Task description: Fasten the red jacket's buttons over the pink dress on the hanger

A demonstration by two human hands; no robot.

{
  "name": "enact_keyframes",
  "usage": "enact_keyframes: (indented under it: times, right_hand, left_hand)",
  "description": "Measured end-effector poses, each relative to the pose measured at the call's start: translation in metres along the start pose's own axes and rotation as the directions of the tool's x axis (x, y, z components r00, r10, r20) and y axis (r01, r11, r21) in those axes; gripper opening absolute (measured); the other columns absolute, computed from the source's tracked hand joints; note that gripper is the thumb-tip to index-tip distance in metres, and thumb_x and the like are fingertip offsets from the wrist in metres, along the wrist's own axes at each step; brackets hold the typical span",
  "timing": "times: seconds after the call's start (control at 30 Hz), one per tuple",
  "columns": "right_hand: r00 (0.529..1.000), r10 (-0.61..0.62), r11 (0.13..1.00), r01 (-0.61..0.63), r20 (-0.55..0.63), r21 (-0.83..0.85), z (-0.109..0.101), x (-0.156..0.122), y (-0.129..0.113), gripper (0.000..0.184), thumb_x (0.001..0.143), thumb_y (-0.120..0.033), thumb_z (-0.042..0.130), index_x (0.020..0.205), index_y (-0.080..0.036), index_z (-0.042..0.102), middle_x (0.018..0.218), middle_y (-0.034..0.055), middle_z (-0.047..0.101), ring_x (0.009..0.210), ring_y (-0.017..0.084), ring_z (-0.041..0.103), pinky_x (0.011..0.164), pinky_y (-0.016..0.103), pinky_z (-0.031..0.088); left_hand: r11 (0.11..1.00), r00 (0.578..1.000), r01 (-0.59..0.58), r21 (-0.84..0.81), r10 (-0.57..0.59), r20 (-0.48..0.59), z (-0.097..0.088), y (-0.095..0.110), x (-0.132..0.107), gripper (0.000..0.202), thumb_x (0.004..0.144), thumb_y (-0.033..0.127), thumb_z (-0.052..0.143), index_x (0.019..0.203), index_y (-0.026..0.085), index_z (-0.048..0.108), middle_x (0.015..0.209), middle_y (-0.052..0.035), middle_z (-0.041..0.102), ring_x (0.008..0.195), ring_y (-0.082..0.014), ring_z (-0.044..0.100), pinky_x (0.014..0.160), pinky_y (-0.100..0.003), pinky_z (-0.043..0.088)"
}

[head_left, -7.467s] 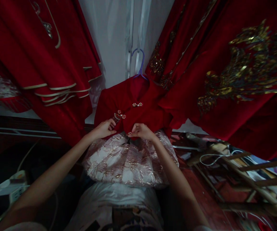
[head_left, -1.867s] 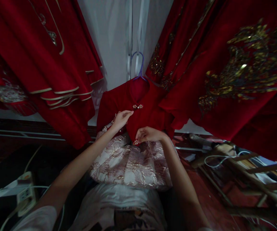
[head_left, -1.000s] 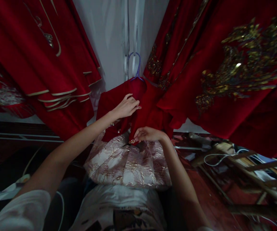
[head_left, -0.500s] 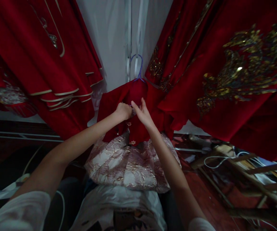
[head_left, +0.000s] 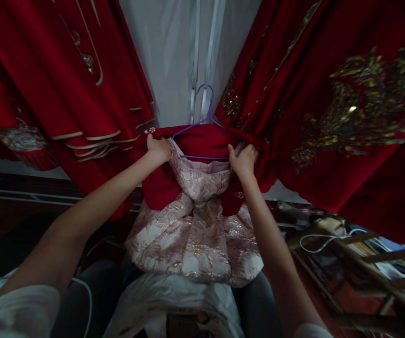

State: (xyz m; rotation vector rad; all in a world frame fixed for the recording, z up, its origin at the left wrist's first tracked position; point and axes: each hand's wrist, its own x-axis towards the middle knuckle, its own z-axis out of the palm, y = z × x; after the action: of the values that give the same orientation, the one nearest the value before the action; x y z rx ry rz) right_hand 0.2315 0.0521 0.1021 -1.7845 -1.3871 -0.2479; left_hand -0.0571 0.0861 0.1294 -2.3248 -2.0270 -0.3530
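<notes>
A small red jacket [head_left: 160,185] hangs on a purple wire hanger [head_left: 202,119] over a pink and gold brocade dress [head_left: 195,225]. The jacket's front is spread wide open, showing the dress bodice inside. My left hand [head_left: 158,148] is closed on the jacket's left front edge near the shoulder. My right hand [head_left: 243,158] is closed on the right front edge. Both hands hold the two sides apart at hanger height.
Large red garments with cream trim [head_left: 82,108] hang on the left. A red robe with gold embroidery [head_left: 357,103] hangs on the right. White curtain [head_left: 177,56] lies behind the hanger. Wooden slats and a white cable [head_left: 336,239] sit low right.
My hands left the jacket's fastenings at the chest and rose to the collar. They then pulled the two fronts apart, so the jacket now hangs open over the dress.
</notes>
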Motion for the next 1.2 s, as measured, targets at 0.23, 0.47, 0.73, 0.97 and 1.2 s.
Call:
enact_keyframes:
  times: [0.23,0.47,0.73,0.97,1.2]
  right_hand:
    - [0.986,-0.026,0.999,0.029,0.164,-0.017,-0.016,0.030,0.028,0.072,0.086,-0.064,0.044,0.121,-0.001,0.048,0.120,0.0301,0.054,0.118,0.038,0.048,0.100,0.048,0.035]
    - [0.991,-0.007,0.999,0.013,0.137,-0.049,-0.003,0.048,0.029,0.073,0.090,-0.063,0.032,0.128,-0.003,0.048,0.135,0.0296,0.044,0.131,0.037,0.037,0.105,0.050,0.030]
    - [0.931,0.053,0.995,-0.081,0.360,0.064,-0.036,0.075,0.046,0.069,0.075,-0.080,0.042,0.065,-0.015,0.064,0.063,0.0106,0.062,0.074,0.028,0.064,0.071,0.037,0.047]
    - [0.950,-0.270,0.819,0.143,0.155,0.555,-0.038,0.055,0.070,0.040,0.080,-0.058,0.059,0.083,-0.019,0.067,0.076,0.0012,0.067,0.070,0.015,0.061,0.067,0.026,0.047]
    - [0.950,-0.288,0.791,0.306,-0.118,0.530,-0.031,0.040,0.069,0.031,0.086,-0.047,0.056,0.094,-0.020,0.069,0.093,0.0051,0.072,0.087,0.019,0.066,0.082,0.031,0.050]
  left_hand:
    - [0.960,0.988,0.055,0.275,-0.091,0.121,-0.019,0.012,-0.015,0.053,0.086,0.038,0.040,0.129,0.009,0.053,0.128,-0.0218,0.059,0.118,-0.0361,0.055,0.101,-0.051,0.035]
    - [0.959,0.991,0.022,0.282,-0.057,0.117,-0.020,0.011,-0.022,0.053,0.089,0.039,0.035,0.126,0.007,0.056,0.125,-0.0224,0.061,0.117,-0.0347,0.057,0.101,-0.050,0.037]
    - [0.991,0.999,-0.002,0.134,-0.004,0.042,-0.011,-0.022,-0.013,0.053,0.085,0.043,0.044,0.119,0.005,0.058,0.116,-0.0235,0.065,0.109,-0.0369,0.061,0.091,-0.044,0.046]
    - [0.820,0.975,-0.205,-0.534,0.122,-0.187,0.017,-0.059,0.008,0.052,0.089,0.052,0.035,0.106,0.014,0.066,0.102,-0.0092,0.071,0.093,-0.0220,0.065,0.084,-0.032,0.050]
    - [0.744,0.908,-0.267,-0.612,-0.019,-0.419,0.037,-0.061,0.004,0.055,0.084,0.059,0.046,0.105,0.014,0.070,0.099,-0.0086,0.073,0.087,-0.0226,0.066,0.076,-0.028,0.050]
